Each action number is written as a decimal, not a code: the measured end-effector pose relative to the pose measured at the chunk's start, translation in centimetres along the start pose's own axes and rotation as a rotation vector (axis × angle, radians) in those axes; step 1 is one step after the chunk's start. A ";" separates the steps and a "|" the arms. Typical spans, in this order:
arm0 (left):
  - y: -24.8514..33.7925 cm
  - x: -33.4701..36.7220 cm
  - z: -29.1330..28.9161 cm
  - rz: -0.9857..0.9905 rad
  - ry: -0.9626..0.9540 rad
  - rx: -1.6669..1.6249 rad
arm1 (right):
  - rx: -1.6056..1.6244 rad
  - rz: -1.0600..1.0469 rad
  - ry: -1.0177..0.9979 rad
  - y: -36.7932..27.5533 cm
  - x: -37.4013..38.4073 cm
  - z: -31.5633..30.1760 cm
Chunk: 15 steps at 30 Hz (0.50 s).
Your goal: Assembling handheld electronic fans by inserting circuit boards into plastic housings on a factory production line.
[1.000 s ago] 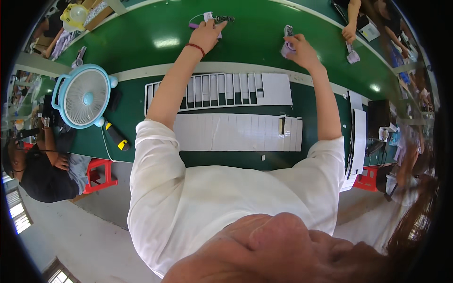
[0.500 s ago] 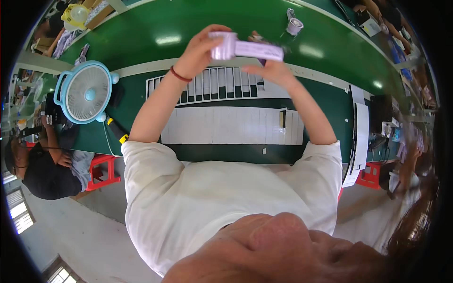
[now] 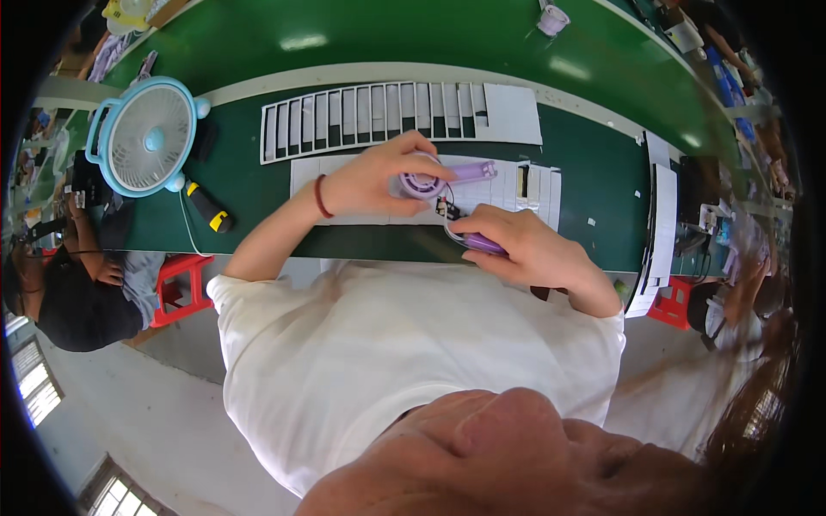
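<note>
My left hand is closed around the round head of a lilac handheld fan housing, whose long handle points to the right. A small dark circuit board with thin wires hangs just below the housing. Closed in my right hand is a purple cylinder, battery-like in shape, with a wire at its left end. Both hands are over the near edge of a white strip of card. My fingers partly cover the housing and the cylinder.
Behind the card lies a white slotted tray. To the left stand a light-blue desk fan and a yellow-black screwdriver handle. White boards stack at the right. Another lilac fan part sits on the green belt. Co-workers sit both sides.
Both hands have come down from above the green belt, closer to my body, bringing the fan housing along. The housing has turned, and the purple cylinder and circuit board now show clearly.
</note>
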<state>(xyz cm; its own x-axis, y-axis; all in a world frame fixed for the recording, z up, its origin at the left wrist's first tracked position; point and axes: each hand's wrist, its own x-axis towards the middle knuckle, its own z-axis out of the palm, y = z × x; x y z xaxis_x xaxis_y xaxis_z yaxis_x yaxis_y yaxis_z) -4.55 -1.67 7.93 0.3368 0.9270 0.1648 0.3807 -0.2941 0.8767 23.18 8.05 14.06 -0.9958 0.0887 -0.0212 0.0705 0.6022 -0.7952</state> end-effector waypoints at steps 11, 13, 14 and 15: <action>0.3 1.0 3.9 0.104 0.153 0.603 | 0.307 0.232 0.296 4.4 0.8 -2.0; -0.1 1.2 4.1 0.122 0.143 0.571 | 0.322 0.258 0.290 6.4 0.9 -2.4; -0.2 1.3 4.3 0.143 0.131 0.541 | 0.345 0.288 0.276 7.4 1.0 -2.6; -0.2 1.4 4.5 0.146 0.126 0.540 | 0.368 0.318 0.262 7.9 1.1 -2.8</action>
<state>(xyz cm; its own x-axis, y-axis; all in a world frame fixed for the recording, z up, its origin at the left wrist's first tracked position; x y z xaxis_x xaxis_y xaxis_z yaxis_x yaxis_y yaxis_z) -0.28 -1.37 5.96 0.3265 0.8788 0.3480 0.7349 -0.4675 0.4913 22.80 15.10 9.42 -0.8780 0.4432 -0.1807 0.2935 0.2004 -0.9347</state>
